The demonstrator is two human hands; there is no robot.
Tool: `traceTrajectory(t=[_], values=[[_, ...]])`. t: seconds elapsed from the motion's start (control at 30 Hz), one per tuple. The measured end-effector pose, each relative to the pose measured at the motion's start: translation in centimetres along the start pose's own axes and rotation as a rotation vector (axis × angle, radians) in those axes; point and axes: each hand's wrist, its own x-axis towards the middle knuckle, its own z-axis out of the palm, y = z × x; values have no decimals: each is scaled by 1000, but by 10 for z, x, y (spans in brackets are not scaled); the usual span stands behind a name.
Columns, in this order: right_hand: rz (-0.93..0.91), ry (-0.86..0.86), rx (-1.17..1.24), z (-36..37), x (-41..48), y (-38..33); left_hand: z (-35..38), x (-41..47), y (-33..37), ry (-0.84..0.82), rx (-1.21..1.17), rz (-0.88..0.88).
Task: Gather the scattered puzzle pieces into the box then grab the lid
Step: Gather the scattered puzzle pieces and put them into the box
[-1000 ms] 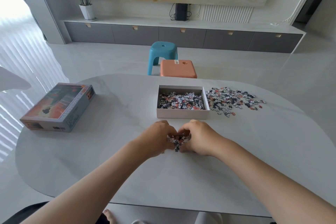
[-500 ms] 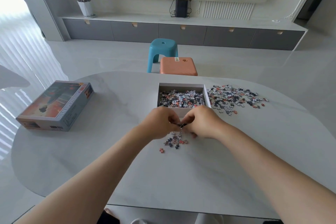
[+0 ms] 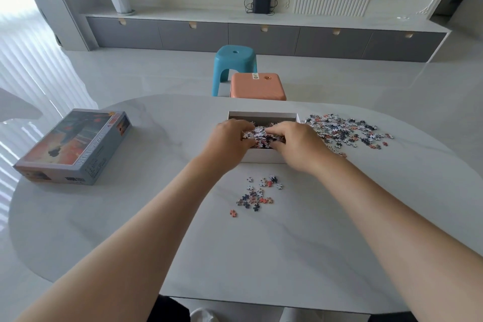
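My left hand (image 3: 230, 138) and right hand (image 3: 295, 144), cupped together, grip a clump of small multicoloured puzzle pieces (image 3: 257, 134) over the open white cardboard box (image 3: 261, 158); next, I should release.

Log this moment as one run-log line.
step: gathering | left hand, right hand: grip handful over box | loose: small cluster before box, large pile right of box | lid: untouched, far left

The left hand (image 3: 230, 138) and right hand (image 3: 295, 144) cover most of the box (image 3: 262, 114), hiding part of its near wall and much of its fill. Their tips sink among the puzzle pieces (image 3: 257, 136), so each grip is partly unseen. The print on the lid (image 3: 73, 144) is too small to read.
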Motion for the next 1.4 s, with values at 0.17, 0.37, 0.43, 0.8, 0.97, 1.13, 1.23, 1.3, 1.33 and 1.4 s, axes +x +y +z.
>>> traceTrajectory(t=[0.17,0.37,0.43,0.8,0.97,1.13,1.23,1.3,1.33,1.4], values=[[-183,169,94,-7,-11,-4,-7,-14,-6,31,32,260],[-133,-253,-103,6,-35,-2,-7,-44,-15,-288,212,324],[-91,-296,-210,17,-41,0,-2,-53,-23,-383,259,291],[-30,-335,-103,11,-57,0,-22,-61,-31,-543,215,188],[-88,-388,-50,21,-62,-10,-13,-63,-29,-471,198,178],[-19,-372,-56,15,-60,-14,-2,-59,-17,-448,211,176],[73,-410,-96,14,-66,-17,-1,-61,-12,-471,214,182],[83,-387,-121,19,-71,-22,-3,-64,-12,-494,215,172],[73,-352,-110,22,-71,-24,-3,-66,-12,-503,220,173],[59,-294,-54,26,-71,-26,0,-68,-11,-483,209,187]])
